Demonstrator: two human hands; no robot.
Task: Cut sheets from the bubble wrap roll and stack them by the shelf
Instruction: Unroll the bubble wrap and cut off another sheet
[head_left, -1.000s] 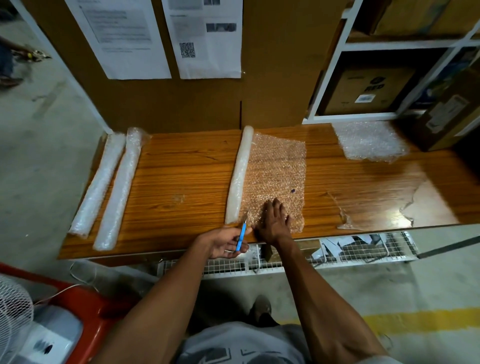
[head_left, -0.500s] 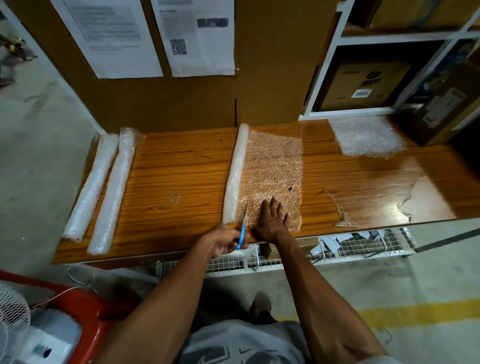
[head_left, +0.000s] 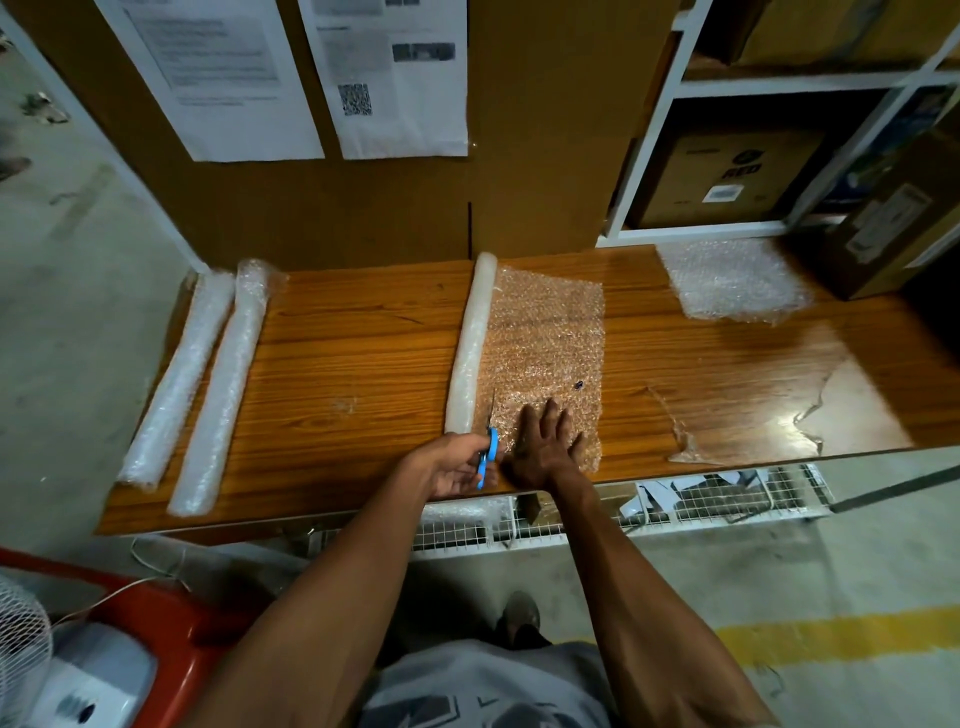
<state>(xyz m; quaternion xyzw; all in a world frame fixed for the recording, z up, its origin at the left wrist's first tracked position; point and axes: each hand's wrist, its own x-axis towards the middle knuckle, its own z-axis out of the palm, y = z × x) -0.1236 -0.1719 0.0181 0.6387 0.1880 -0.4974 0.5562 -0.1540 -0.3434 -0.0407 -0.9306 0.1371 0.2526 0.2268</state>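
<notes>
L hand (head_left: 457, 465): I grip the blue-handled scissors (head_left: 487, 451), fingers curled thru the handles, blades pointing away from me into the near edge of the sheet.
R hand (head_left: 545, 447): flat, fingers spread, pressing the unrolled sheet (head_left: 545, 338) down just R of the blades.
Bubble wrap roll (head_left: 470, 343): mid wooden table (head_left: 353, 353), lying front-to-back, sheet spread out to its R.
Cut stack (head_left: 727, 280): far R of table, right by the white shelf (head_left: 649, 156).
Spares: 2 more rolls (head_left: 208, 379) at L end of table.
</notes>
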